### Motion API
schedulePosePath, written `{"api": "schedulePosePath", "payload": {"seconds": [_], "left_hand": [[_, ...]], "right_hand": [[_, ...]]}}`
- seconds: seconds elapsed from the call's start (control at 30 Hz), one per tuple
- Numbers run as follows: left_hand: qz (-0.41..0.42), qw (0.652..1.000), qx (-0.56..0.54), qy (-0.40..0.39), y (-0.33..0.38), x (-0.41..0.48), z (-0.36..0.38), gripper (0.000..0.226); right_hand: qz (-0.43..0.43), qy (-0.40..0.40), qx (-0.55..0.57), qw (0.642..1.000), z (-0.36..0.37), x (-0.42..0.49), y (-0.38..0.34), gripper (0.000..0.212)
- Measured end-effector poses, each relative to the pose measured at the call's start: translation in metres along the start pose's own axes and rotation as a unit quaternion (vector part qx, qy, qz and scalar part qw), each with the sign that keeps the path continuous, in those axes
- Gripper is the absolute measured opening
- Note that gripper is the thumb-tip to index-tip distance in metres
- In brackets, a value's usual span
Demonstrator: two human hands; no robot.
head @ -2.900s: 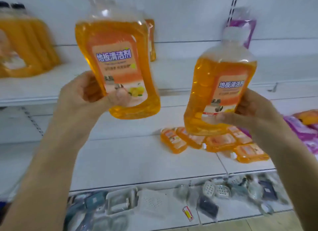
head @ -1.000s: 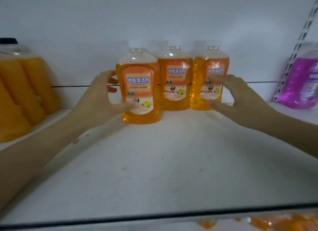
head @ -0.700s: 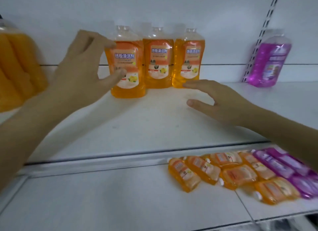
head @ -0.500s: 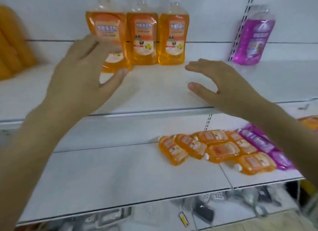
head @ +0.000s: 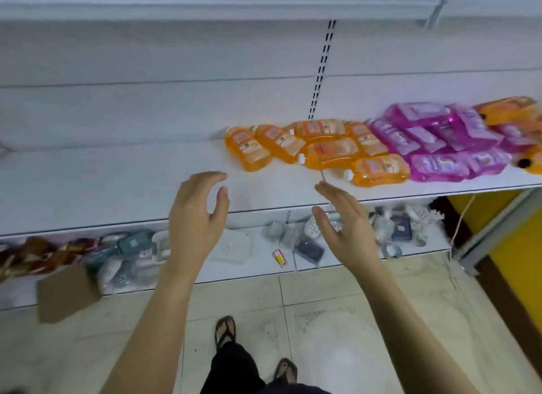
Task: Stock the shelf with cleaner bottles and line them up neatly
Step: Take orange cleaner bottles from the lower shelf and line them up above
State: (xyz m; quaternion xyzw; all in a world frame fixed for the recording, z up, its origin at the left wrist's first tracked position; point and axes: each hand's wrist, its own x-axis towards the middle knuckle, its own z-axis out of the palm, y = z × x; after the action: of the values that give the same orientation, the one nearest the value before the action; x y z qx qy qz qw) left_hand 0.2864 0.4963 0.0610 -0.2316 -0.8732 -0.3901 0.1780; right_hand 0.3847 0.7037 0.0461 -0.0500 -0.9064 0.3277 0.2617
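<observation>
Several orange cleaner bottles (head: 319,150) lie on their sides in a loose heap on the white lower shelf (head: 117,182). To their right lies a heap of purple cleaner bottles (head: 437,144). My left hand (head: 196,217) hovers open in front of the shelf edge, left of the orange heap, holding nothing. My right hand (head: 346,226) is open too, fingers pointing at the nearest orange bottle (head: 378,170) without touching it. The upper shelf with the standing bottles is out of view.
The bottom shelf (head: 258,261) holds small packaged goods and a brown cardboard piece (head: 67,291). A tiled floor and my feet in sandals (head: 225,332) are below. A yellow wall panel (head: 516,247) stands at the right.
The two orange bottles I held were set on the upper shelf beside a third. Both hands let go and dropped away, and my view swung down to the lower shelf's heap.
</observation>
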Motion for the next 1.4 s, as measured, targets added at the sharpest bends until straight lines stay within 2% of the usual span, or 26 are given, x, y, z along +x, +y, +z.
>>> {"api": "schedulePosePath", "payload": {"seconds": [0.17,0.3,0.43,0.57,0.67,0.73,0.83,0.97,1.07,1.17,1.3,1.4], "left_hand": [[-0.087,0.991,0.032,-0.099,-0.028,-0.055,0.046,0.016],[-0.193,0.963,0.051,-0.182,-0.054,-0.076,0.071,0.026],[-0.257,0.940,0.066,-0.213,-0.073,-0.059,0.095,0.034],[-0.251,0.943,0.060,-0.211,-0.089,-0.012,0.120,0.039],[-0.230,0.949,0.069,-0.202,-0.098,0.027,0.137,0.046],[-0.184,0.958,0.079,-0.203,-0.104,0.056,0.150,0.049],[-0.118,0.953,0.131,-0.245,-0.111,0.096,0.171,0.056],[-0.102,0.921,0.180,-0.330,-0.112,0.135,0.199,0.064],[-0.121,0.904,0.184,-0.367,-0.112,0.140,0.209,0.056],[-0.097,0.912,0.212,-0.336,-0.120,0.125,0.200,0.052],[-0.087,0.939,0.141,-0.302,-0.138,0.105,0.176,0.053],[-0.065,0.950,0.120,-0.279,-0.141,0.088,0.160,0.043]], "right_hand": [[0.152,-0.069,0.008,0.986,0.018,-0.062,0.055,0.033],[0.245,-0.130,-0.023,0.961,0.035,-0.084,0.088,0.045],[0.277,-0.152,-0.022,0.948,0.053,-0.058,0.110,0.048],[0.292,-0.145,-0.029,0.945,0.072,-0.002,0.124,0.052],[0.273,-0.127,-0.050,0.952,0.083,0.041,0.128,0.054],[0.241,-0.113,-0.064,0.962,0.091,0.071,0.128,0.054],[0.198,-0.117,-0.095,0.969,0.106,0.114,0.130,0.055],[0.170,-0.204,-0.158,0.951,0.130,0.164,0.134,0.062],[0.162,-0.291,-0.215,0.918,0.140,0.192,0.144,0.068],[0.151,-0.336,-0.250,0.895,0.147,0.199,0.148,0.068],[0.121,-0.309,-0.259,0.907,0.160,0.186,0.142,0.065],[0.081,-0.299,-0.295,0.904,0.170,0.174,0.135,0.066]]}}
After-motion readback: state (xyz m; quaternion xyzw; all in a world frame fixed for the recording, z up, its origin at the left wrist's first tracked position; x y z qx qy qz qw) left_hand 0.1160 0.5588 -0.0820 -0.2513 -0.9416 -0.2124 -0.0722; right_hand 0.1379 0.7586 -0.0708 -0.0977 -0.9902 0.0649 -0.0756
